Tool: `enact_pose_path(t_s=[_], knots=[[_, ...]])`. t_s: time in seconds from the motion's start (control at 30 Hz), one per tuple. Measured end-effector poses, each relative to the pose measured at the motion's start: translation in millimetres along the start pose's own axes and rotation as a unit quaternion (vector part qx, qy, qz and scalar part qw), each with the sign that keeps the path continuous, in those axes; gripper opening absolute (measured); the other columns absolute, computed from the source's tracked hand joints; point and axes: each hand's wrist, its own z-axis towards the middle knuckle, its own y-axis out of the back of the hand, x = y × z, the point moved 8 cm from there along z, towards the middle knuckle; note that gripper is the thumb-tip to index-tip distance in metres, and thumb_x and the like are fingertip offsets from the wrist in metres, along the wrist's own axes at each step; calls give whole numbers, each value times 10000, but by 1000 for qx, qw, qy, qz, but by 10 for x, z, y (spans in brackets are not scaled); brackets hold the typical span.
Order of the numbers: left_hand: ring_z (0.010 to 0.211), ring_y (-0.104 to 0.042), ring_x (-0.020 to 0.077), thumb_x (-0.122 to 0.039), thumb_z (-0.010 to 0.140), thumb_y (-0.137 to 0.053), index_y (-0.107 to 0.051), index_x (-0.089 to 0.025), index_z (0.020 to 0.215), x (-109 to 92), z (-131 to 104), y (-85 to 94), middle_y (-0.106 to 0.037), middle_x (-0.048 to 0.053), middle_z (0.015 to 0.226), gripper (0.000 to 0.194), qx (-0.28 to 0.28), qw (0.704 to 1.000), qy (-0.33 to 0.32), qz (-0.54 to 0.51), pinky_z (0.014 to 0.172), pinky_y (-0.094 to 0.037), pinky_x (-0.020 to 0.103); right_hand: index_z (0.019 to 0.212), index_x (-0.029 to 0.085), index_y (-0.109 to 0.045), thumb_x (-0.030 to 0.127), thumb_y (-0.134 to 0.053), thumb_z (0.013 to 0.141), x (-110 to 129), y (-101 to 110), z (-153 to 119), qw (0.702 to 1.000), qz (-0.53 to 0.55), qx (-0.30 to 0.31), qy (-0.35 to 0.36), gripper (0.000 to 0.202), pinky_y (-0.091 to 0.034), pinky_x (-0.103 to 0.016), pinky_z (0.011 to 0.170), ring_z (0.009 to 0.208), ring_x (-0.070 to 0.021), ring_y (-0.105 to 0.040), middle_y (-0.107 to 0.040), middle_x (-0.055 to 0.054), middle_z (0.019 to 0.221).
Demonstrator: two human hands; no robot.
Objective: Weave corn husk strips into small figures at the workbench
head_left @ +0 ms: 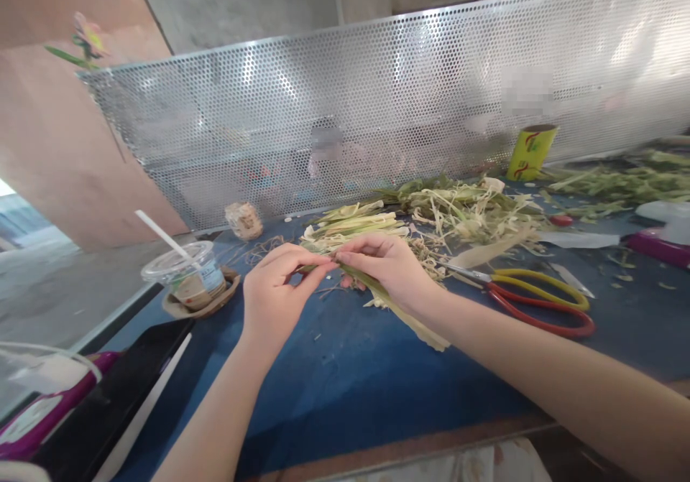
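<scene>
My left hand (281, 284) and my right hand (385, 263) meet over the table, thumbs and fingertips pinched together. Between them runs a long, dull green dried leaf strip (412, 318). Its pale, wider end hangs below my right hand toward the table. The part inside my left fingers is mostly hidden. Just behind the hands lies a bundle of pale yellow-green leaf strips (361, 223). Scissors (531, 297) with one yellow and one red handle loop rest to the right of my right hand.
A plastic cup (188, 281) with a straw stands at left, near a black tray (121, 396). Behind are a plant-scrap heap (468, 212), a yellow tube (532, 153) and a perforated metal screen (345, 108). A purple-handled tool (660, 246) lies right.
</scene>
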Motion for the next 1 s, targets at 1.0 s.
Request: enact_pose_path(t_s=[1.0], knots=[[576, -565, 86, -191, 574, -748, -616, -189, 868, 172, -10, -25, -552, -53, 571, 322, 10, 971, 125, -202, 574, -509, 195, 774, 171, -637, 249, -639, 718, 138, -117, -49, 990, -71, 106, 53, 96, -369, -175, 328, 348, -52, -454, -531, 54, 480]])
